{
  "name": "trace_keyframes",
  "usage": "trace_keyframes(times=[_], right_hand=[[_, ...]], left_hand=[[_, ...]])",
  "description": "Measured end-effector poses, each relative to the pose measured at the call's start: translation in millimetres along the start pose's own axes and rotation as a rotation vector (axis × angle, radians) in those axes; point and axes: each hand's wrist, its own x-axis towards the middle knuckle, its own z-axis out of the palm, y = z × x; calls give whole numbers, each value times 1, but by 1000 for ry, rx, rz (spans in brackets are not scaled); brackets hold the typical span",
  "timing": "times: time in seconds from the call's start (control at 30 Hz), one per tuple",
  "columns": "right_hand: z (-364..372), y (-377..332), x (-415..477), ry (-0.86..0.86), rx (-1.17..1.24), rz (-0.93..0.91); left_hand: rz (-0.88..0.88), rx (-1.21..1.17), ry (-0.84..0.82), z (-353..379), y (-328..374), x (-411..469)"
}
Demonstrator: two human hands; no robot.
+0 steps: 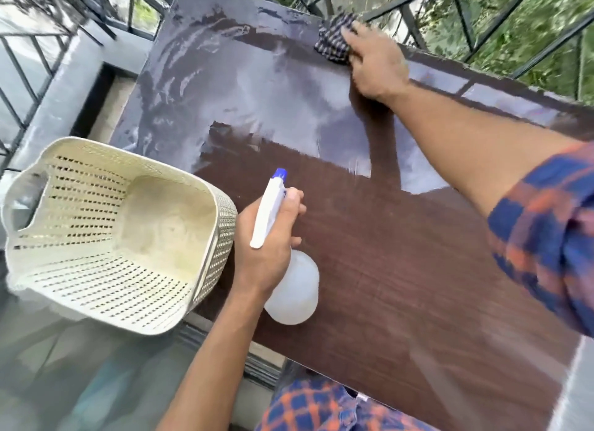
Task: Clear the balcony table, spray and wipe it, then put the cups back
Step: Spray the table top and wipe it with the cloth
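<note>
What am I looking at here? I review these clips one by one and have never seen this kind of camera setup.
No machine here: a person wears one wide-angle camera on the head, looking down at their own bare hands. The left hand has a grip on a white spray bottle with a blue nozzle, resting on the brown table. The right hand presses a checked cloth at the table's far edge, by the railing. The far half looks wet. A cream perforated basket, apparently empty, sits at the table's left edge. No cups show.
</note>
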Motion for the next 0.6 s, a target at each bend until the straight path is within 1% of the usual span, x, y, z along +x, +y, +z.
trace_keyframes(times=[0.1, 0.17, 0.2, 0.27, 0.33, 0.4, 0.53, 0.6], right_hand=[[1, 36, -53, 153, -1, 209], [0, 47, -85, 197, 13, 354], [0, 46, -98, 195, 9, 388], [3, 31, -119, 173, 14, 377], [15, 0, -148, 134, 20, 280], [37, -39, -187, 72, 4, 130], [89, -113, -299, -7, 2, -160], [110, -136, -361, -54, -24, -355]], left_hand=[[-16, -10, -2, -2, -4, -9], [-32, -14, 2, -6, -8, -16], [-35, -18, 2, -9, -11, -21], [-33, -22, -4, -15, -16, -29], [-27, -22, 6, -22, -21, -44], [-18, -27, 26, -31, -26, -58], [-9, -28, 92, -53, -46, -97], [0, -41, 88, -64, -58, -119]])
